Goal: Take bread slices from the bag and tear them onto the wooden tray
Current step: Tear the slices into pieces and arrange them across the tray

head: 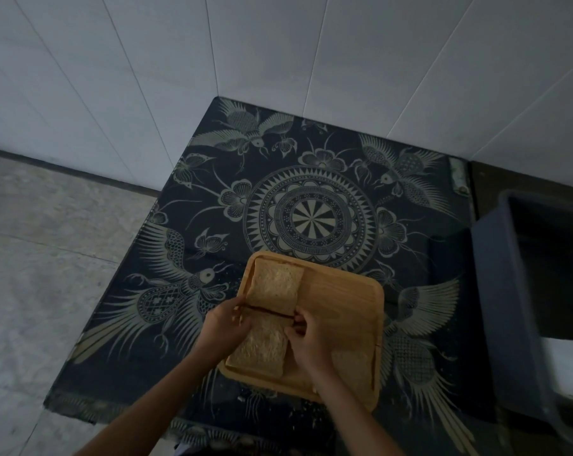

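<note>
Hands on two bread slices

The near right corner of the wooden tray is covered by the right hand and its arm. One edge of the near bread slice is hidden under the left hand. Both arms are cut off by the bottom edge. The dark bin is cut off at the right edge, and what is inside is too dark to be told.
</note>
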